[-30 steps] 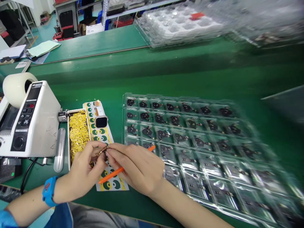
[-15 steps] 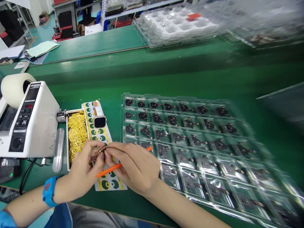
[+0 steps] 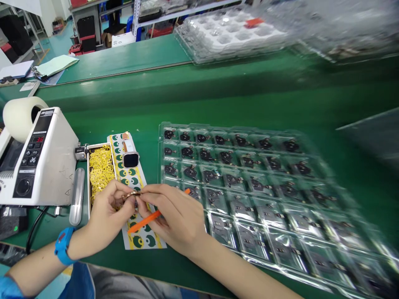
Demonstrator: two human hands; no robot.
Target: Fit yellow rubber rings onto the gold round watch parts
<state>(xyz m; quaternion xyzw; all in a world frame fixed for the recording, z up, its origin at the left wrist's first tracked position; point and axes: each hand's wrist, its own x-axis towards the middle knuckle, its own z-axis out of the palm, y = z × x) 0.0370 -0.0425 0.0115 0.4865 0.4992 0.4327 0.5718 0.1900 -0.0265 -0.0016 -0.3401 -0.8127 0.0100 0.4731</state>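
Note:
My left hand is closed, pinching a small curved copper-coloured part between thumb and fingers. On the part's other end, the fingertips of my right hand are closed. An orange pen-like stick also lies in my right hand, its pointed end down to the left. Beneath both hands is a sheet of green and yellow stickers. A white box of small yellow rings stands just beyond my left hand. What the part is exactly stays partly hidden by my fingers.
A clear compartment tray with black parts fills the right. A smartwatch lies on the sticker sheet. At left stand a white tape dispenser and a clear plastic stick. White moulded trays sit on the back ledge.
My left hand has tilted and shifted slightly, and the copper-coloured part now shows flatter between my fingers. My right hand and the orange stick have moved a little left.

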